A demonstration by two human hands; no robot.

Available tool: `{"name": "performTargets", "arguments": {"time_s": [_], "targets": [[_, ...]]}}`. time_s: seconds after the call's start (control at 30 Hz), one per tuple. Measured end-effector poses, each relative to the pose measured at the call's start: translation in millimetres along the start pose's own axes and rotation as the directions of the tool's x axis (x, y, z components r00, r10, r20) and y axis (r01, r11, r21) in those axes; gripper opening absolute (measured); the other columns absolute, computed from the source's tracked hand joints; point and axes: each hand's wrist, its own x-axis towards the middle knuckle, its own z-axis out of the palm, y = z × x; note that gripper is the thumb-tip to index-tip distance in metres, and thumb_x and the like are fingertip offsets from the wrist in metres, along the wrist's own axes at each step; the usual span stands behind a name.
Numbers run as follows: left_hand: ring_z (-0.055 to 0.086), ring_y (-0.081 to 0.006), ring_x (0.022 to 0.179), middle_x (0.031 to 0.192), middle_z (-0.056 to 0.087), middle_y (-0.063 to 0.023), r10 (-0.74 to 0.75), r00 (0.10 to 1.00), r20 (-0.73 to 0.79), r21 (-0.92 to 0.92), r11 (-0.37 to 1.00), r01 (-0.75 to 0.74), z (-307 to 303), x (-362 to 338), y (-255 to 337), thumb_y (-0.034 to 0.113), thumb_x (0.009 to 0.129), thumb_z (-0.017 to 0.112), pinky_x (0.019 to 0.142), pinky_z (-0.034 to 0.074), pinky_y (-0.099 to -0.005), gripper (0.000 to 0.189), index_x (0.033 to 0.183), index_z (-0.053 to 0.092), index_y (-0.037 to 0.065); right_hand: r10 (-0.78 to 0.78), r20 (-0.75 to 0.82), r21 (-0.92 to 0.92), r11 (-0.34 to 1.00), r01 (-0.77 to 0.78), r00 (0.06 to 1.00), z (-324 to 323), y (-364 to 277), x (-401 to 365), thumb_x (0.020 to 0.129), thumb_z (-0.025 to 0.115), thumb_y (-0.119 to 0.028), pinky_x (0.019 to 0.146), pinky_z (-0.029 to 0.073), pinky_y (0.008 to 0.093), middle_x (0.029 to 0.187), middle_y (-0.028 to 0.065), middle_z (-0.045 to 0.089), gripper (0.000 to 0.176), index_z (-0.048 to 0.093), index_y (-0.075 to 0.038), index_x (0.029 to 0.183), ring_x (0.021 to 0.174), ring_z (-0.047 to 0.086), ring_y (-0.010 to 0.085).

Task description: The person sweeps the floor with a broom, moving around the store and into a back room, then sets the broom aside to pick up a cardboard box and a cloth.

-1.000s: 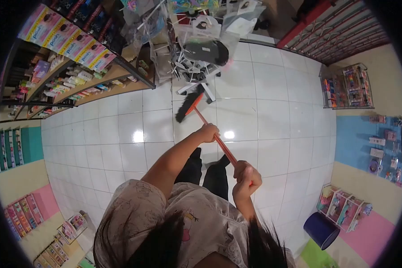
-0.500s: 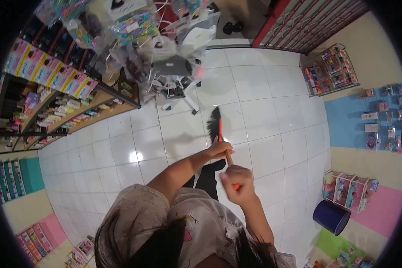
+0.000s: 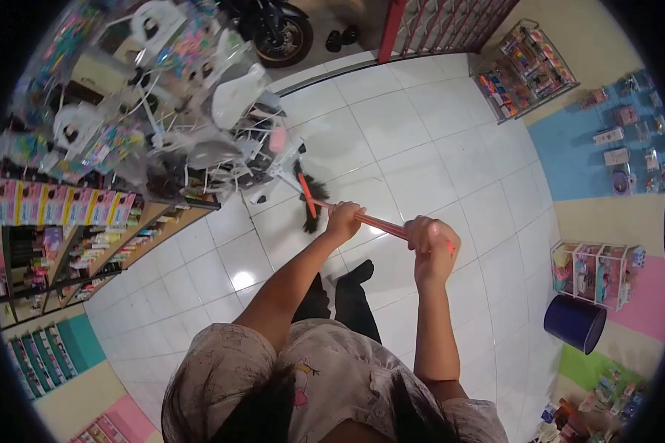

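Observation:
A broom with an orange handle slants across the middle of the view. Midway down its stick, my left hand is wrapped around it. At the upper end, my right hand grips the handle with fingers closed, a bit of orange tip showing beside it. The broom head, black bristles on an orange-red block, rests on the white tiled floor, close to the white base of a chair or stand.
Hanging plastic-bagged goods crowd the upper left, above a stocked shelf. A wire rack stands by the red folding gate. On the right are a dark blue bin and a white rack. A motorcycle wheel shows outside.
The broom head has swung left towards the chair base, and the stick now lies more sideways. My right hand has moved up and right. The whole view has shifted and turned.

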Motion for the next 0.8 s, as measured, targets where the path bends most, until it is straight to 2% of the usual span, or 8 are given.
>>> {"name": "performTargets", "arguments": {"time_s": [0.17,0.27,0.3,0.37,0.43,0.67,0.77,0.8], "targets": [[0.055,-0.0286,0.086,0.077,0.058,-0.0056,-0.020,1.000,0.000,0.028,0.999,0.020,48,53,35,0.032,0.086,0.053,0.077,0.035,-0.0486,0.027,0.071,0.054,0.010,0.012,-0.076,-0.089,0.996,-0.019,0.997,-40,-7,35,0.090,0.045,-0.016,0.046,0.028,0.0273,0.049,0.0017,0.037,0.043,0.034,-0.004,0.050,0.048,0.034,0.0112],[0.054,-0.0277,0.085,0.078,0.057,-0.0078,0.094,0.992,0.079,-0.274,0.959,-0.069,63,80,61,0.031,0.086,0.052,0.079,0.032,-0.0553,0.028,0.069,0.053,0.009,-0.069,-0.016,-0.248,0.967,0.063,0.998,-46,-3,44,0.085,0.050,-0.009,0.045,0.027,0.0296,0.049,0.0029,0.037,0.036,0.036,0.000,0.053,0.048,0.035,0.0121],[0.054,-0.0281,0.084,0.076,0.055,-0.0067,0.273,0.951,-0.147,-0.414,0.856,-0.310,105,91,35,0.031,0.087,0.052,0.080,0.031,-0.0592,0.029,0.070,0.050,0.008,-0.112,0.031,-0.311,0.943,0.116,0.993,-50,-3,45,0.084,0.051,-0.007,0.044,0.027,0.0302,0.049,0.0036,0.037,0.034,0.036,0.000,0.054,0.047,0.035,0.0124],[0.053,-0.0281,0.082,0.076,0.053,-0.0052,0.144,0.986,-0.084,-0.208,0.965,-0.159,97,98,63,0.030,0.087,0.052,0.083,0.028,-0.0614,0.027,0.072,0.049,0.009,-0.153,0.233,-0.359,0.905,0.231,0.960,-71,-10,52,0.080,0.052,-0.006,0.045,0.030,0.0304,0.051,0.0077,0.039,0.028,0.039,0.002,0.057,0.047,0.038,0.0153],[0.052,-0.0284,0.086,0.077,0.053,-0.0046,0.049,0.979,-0.198,-0.384,0.915,-0.123,97,86,91,0.033,0.088,0.051,0.087,0.024,-0.0638,0.029,0.072,0.048,0.009,-0.202,0.388,-0.312,0.890,0.334,0.899,-84,-39,59,0.079,0.053,-0.008,0.045,0.032,0.0300,0.052,0.0092,0.040,0.028,0.040,0.002,0.056,0.047,0.040,0.0169],[0.053,-0.0289,0.084,0.076,0.054,-0.0049,-0.092,0.994,0.061,-0.069,0.993,0.096,78,33,156,0.031,0.085,0.053,0.092,0.024,-0.0564,0.027,0.070,0.049,0.009,-0.027,0.097,-0.024,0.999,0.029,0.995,-115,-78,52,0.077,0.053,-0.016,0.044,0.034,0.0321,0.049,0.0061,0.042,0.030,0.039,-0.002,0.055,0.042,0.040,0.0190],[0.054,-0.0294,0.080,0.074,0.054,-0.0054,-0.048,0.998,-0.033,-0.144,0.989,0.043,106,37,119,0.027,0.084,0.056,0.081,0.029,-0.0603,0.024,0.070,0.049,0.009,-0.234,0.305,-0.121,0.952,0.282,0.923,-116,-26,47,0.070,0.057,-0.007,0.047,0.038,0.0366,0.051,0.0083,0.044,0.015,0.046,-0.001,0.062,0.045,0.044,0.0256],[0.054,-0.0307,0.076,0.072,0.054,-0.0091,0.204,0.894,-0.400,0.058,0.979,-0.198,137,40,90,0.022,0.082,0.059,0.071,0.034,-0.0552,0.022,0.070,0.049,0.008,-0.248,0.383,-0.148,0.934,0.324,0.890,-107,-18,45,0.066,0.058,-0.005,0.047,0.038,0.0374,0.051,0.0090,0.044,0.013,0.046,-0.001,0.061,0.046,0.044,0.0278]]}}
